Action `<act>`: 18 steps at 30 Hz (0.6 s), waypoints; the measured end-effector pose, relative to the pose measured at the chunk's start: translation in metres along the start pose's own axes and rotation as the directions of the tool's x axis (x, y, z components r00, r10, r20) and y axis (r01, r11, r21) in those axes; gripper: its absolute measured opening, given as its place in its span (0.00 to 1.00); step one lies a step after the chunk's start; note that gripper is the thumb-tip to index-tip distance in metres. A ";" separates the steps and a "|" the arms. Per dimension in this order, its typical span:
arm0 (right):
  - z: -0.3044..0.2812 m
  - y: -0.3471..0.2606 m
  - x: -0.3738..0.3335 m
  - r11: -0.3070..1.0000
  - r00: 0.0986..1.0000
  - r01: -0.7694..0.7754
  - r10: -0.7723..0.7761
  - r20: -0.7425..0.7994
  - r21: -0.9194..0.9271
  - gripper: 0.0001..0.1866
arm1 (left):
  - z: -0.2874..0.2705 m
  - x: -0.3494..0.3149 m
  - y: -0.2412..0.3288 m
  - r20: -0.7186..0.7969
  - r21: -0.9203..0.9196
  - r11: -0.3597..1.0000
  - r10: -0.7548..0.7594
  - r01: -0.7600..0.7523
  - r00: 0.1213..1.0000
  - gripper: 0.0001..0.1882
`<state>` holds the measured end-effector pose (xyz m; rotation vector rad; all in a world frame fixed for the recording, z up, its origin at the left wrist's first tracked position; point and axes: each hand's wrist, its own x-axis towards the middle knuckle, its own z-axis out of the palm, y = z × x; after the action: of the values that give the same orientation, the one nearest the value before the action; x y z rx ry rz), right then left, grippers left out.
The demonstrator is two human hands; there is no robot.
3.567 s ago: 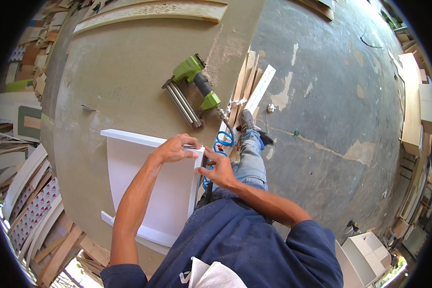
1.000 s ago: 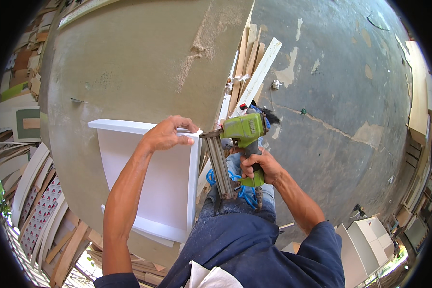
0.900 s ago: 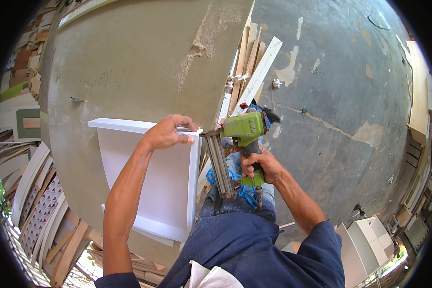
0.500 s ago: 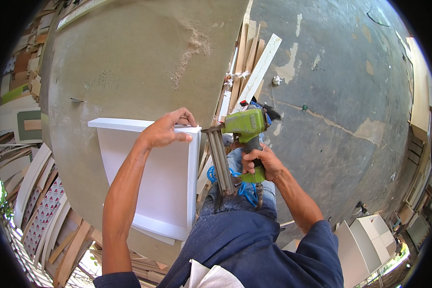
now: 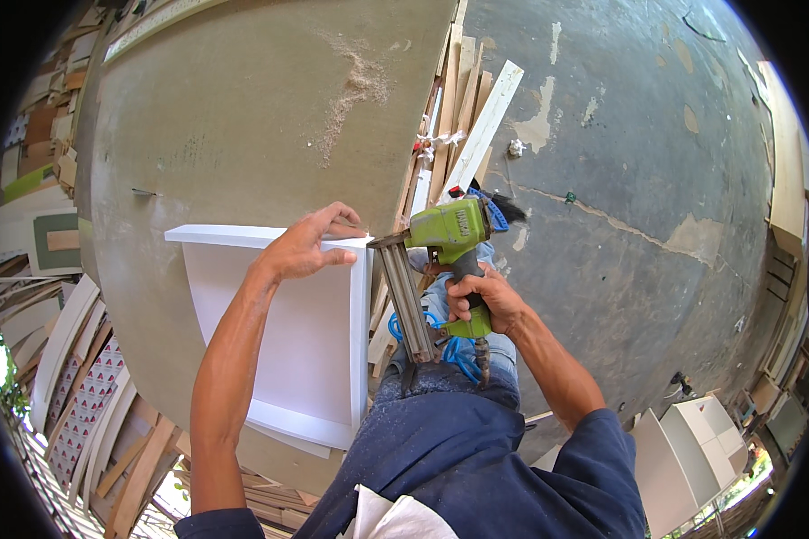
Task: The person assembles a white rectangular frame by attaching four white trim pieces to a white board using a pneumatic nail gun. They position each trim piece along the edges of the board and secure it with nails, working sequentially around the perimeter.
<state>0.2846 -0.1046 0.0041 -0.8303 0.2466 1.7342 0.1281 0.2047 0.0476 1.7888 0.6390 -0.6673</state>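
- White tray (image 5: pixel 360 341): flat on the counter (image 5: pixel 243 126), at the near right edge, raised sides up. Its far right corner points at the person's right, so the tool can come in from outside the counter, presumably why it sits there.
- Left hand (image 5: pixel 301 251): on that corner. Thumb inside the tray, other fingers over the far side, narrow grip on the side strip. Looks like bracing, to keep the joint lined up against a push from the right.
- Right hand (image 5: pixel 490 301): fingers closed around the black handle of the green nail gun (image 5: pixel 454 229). Trigger finger's exact spot is hard to make out.
- Nail gun is held sideways, nose toward the corner, long metal magazine (image 5: pixel 404 305) slanting back toward the body, likely so it clears the tray side. Nose is right at the corner; can't tell whether it touches.
- Left fingertips are near the nose, just to its left. Tight spot, in my view.
- Blue hose (image 5: pixel 463 363): loosely coiled below the handle; slack probably leaves the wrist free.
- Wood strips (image 5: pixel 458 117): bundled beyond the gun, along the counter edge.
- Sawdust (image 5: pixel 355 85): scattered farther up the counter, well apart from the tray.
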 end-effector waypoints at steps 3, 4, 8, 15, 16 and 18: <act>-0.001 0.001 0.000 1.000 1.000 -0.002 0.002 0.011 0.001 0.23 | 0.001 -0.001 -0.004 -0.013 0.012 1.000 0.015 -0.015 1.000 0.30; -0.001 0.000 0.000 1.000 1.000 -0.004 0.004 0.012 0.002 0.23 | 0.001 -0.001 -0.004 -0.014 0.025 1.000 0.015 -0.015 1.000 0.30; 0.000 -0.001 0.001 1.000 1.000 -0.006 0.006 0.005 -0.018 0.23 | 0.001 -0.001 -0.002 -0.011 0.056 0.998 0.014 -0.013 1.000 0.30; -0.001 0.000 0.002 0.999 1.000 -0.004 0.003 -0.013 -0.034 0.19 | 0.000 -0.002 0.000 -0.007 0.033 0.999 0.018 -0.018 1.000 0.29; -0.001 0.000 0.002 0.999 1.000 -0.004 0.003 -0.018 -0.037 0.19 | 0.000 -0.002 0.000 -0.003 0.034 0.999 0.023 -0.023 1.000 0.29; 0.000 0.000 0.002 0.999 0.999 -0.005 0.004 -0.035 -0.039 0.19 | -0.001 -0.002 0.000 0.007 0.037 0.999 0.033 -0.034 0.999 0.29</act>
<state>0.2843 -0.1029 0.0027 -0.8896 0.2389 1.7342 0.1275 0.2058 0.0494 1.8272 0.5943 -0.6660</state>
